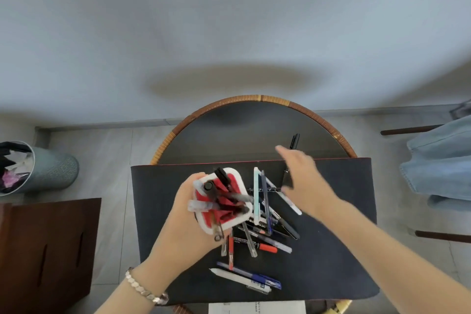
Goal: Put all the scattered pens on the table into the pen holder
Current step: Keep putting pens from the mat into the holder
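A white and red pen holder [233, 177] with several pens standing in it is gripped from the left by my left hand [188, 222], above the dark mat [339, 250]. Several scattered pens [265, 211] lie in a heap on the mat just right of and below the holder. A blue pen [254, 275] and a white pen [234, 276] lie nearer me. One black pen [295, 141] lies apart on the round table beyond the mat. My right hand [303, 181], blurred, fingers spread and holding nothing, reaches out over the mat's far edge toward that black pen.
The round table [244, 130] has a woven rim. A grey bin [48, 168] with rubbish stands on the floor at left, a dark wooden cabinet [46, 252] below it. Denim cloth [441, 160] hangs on a chair at right. A sheet of paper [254, 308] lies at the near edge.
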A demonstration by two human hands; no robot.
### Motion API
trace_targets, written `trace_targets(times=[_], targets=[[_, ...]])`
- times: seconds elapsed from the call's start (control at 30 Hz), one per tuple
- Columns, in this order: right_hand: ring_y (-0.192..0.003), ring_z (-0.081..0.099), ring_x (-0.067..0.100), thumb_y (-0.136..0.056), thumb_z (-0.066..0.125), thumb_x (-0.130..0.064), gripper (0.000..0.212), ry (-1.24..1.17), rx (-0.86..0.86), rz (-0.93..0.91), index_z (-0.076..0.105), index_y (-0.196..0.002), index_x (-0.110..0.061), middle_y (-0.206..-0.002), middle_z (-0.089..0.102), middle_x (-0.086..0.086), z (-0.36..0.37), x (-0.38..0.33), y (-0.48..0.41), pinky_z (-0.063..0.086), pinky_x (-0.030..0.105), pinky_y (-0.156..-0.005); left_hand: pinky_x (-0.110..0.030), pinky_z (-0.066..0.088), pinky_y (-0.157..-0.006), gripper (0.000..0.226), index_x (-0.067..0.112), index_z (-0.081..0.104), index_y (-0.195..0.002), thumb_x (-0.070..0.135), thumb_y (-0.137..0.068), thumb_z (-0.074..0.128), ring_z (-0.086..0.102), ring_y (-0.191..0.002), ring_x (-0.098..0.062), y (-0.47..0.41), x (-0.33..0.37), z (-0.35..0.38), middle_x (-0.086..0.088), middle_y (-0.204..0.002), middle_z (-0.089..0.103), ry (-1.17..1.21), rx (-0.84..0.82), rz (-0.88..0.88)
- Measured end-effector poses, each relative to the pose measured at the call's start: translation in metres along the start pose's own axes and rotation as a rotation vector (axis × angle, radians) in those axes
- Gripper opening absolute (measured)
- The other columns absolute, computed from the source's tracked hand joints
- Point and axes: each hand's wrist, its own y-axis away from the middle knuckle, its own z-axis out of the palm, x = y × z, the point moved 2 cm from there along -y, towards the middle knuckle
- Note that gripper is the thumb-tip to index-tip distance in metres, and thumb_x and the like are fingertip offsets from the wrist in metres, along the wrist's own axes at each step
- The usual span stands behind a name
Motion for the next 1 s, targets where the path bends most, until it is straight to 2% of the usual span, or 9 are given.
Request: trace_targets(times=[0.13, 0.33, 0.43, 0.53, 0.6, 0.67, 0.73, 0.9, 1.0], targets=[[-0.107, 0.054, 0.038, -0.09, 0.05, -0.02, 0.046, -0.023, 0.203, 0.526, 0.031, -0.129, -0.007, -0.128, 0.045, 0.023, 0.013, 0.044, -0.06, 0.046, 0.045, -0.087, -0.002, 0.048, -0.073, 0.075, 0.048, 0.038, -0.102, 0.009, -0.058, 0.084, 0.053, -0.1, 0.012, 0.005, -0.012, -0.017, 0.025, -0.098, 0.053, -0.072, 0.185, -0.058], [-0.101, 0.055, 0.041, -0.089, 0.043, -0.009, 0.031, -0.147, 0.334, 0.681, 0.042, -0.119, 0.002, -0.119, 0.053, 0.026, 0.036, 0.061, -0.084, 0.046, 0.045, -0.082, 0.005, 0.043, -0.069, 0.069, 0.043, 0.037, -0.096, 0.007, -0.059, 0.084, 0.057, -0.088, -0.001, 0.014, -0.027, -0.027, 0.028, -0.096, 0.047, -0.053, 0.23, -0.147], [-0.08, 0.057, 0.029, -0.087, 0.044, -0.006, 0.022, -0.207, 0.357, 0.386, 0.052, -0.107, -0.004, -0.105, 0.053, 0.013, 0.029, 0.044, -0.057, 0.046, 0.039, -0.074, 0.0, 0.045, -0.068, 0.071, 0.043, 0.037, -0.097, 0.006, -0.059, 0.084, 0.057, -0.089, -0.004, 0.02, -0.027, -0.029, 0.027, -0.098, 0.048, -0.029, 0.221, -0.158], [-0.054, 0.052, 0.019, -0.069, 0.064, 0.004, 0.026, 0.182, 0.111, -0.197, 0.061, -0.088, -0.013, -0.086, 0.056, 0.004, 0.035, 0.03, -0.009, 0.042, 0.023, -0.048, -0.003, 0.047, -0.071, 0.071, 0.039, 0.038, -0.1, 0.004, -0.059, 0.083, 0.058, -0.094, 0.0, 0.024, -0.027, -0.03, 0.024, -0.099, 0.049, 0.006, 0.223, -0.163], [-0.043, 0.042, 0.013, -0.046, 0.081, 0.0, 0.044, 0.479, -0.149, -0.405, 0.065, -0.08, -0.023, -0.074, 0.057, 0.0, 0.051, 0.035, 0.013, 0.031, 0.017, -0.036, 0.006, 0.042, -0.072, 0.069, 0.036, 0.039, -0.1, 0.003, -0.059, 0.083, 0.053, -0.095, 0.016, 0.027, -0.028, -0.029, 0.025, -0.098, 0.048, 0.013, 0.226, -0.148], [-0.05, 0.042, 0.013, -0.036, 0.083, -0.003, 0.058, 0.669, -0.311, -0.431, 0.067, -0.085, -0.029, -0.074, 0.055, -0.002, 0.064, 0.037, 0.019, 0.027, 0.019, -0.038, 0.01, 0.037, -0.071, 0.069, 0.038, 0.04, -0.098, 0.002, -0.059, 0.083, 0.048, -0.094, 0.024, 0.029, -0.026, -0.028, 0.026, -0.098, 0.047, 0.016, 0.224, -0.149], [-0.071, 0.057, 0.021, -0.05, 0.077, 0.0, 0.055, 0.707, -0.371, -0.363, 0.065, -0.099, -0.024, -0.09, 0.058, 0.006, 0.071, 0.036, 0.012, 0.037, 0.026, -0.046, 0.011, 0.036, -0.071, 0.069, 0.038, 0.038, -0.097, -0.001, -0.06, 0.082, 0.046, -0.094, 0.028, 0.031, -0.026, -0.026, 0.024, -0.097, 0.047, 0.024, 0.228, -0.153], [-0.07, 0.064, 0.016, -0.04, 0.086, -0.011, 0.047, 0.685, -0.251, -0.471, 0.067, -0.082, -0.021, -0.086, 0.067, 0.002, 0.069, 0.024, 0.006, 0.051, 0.023, -0.05, 0.006, 0.041, -0.065, 0.071, 0.035, 0.034, -0.103, 0.004, -0.061, 0.082, 0.056, -0.088, 0.003, 0.033, -0.021, -0.024, 0.029, -0.095, 0.042, -0.012, 0.222, -0.174], [-0.085, 0.055, 0.018, -0.074, 0.071, -0.01, 0.018, 0.311, -0.014, -0.364, 0.061, -0.087, -0.017, -0.092, 0.062, 0.002, 0.043, 0.002, 0.021, 0.053, 0.03, -0.077, 0.012, 0.035, -0.067, 0.067, 0.039, 0.037, -0.094, 0.001, -0.061, 0.081, 0.047, -0.093, 0.025, 0.031, -0.016, -0.022, 0.029, -0.094, 0.042, -0.01, 0.202, -0.114]])
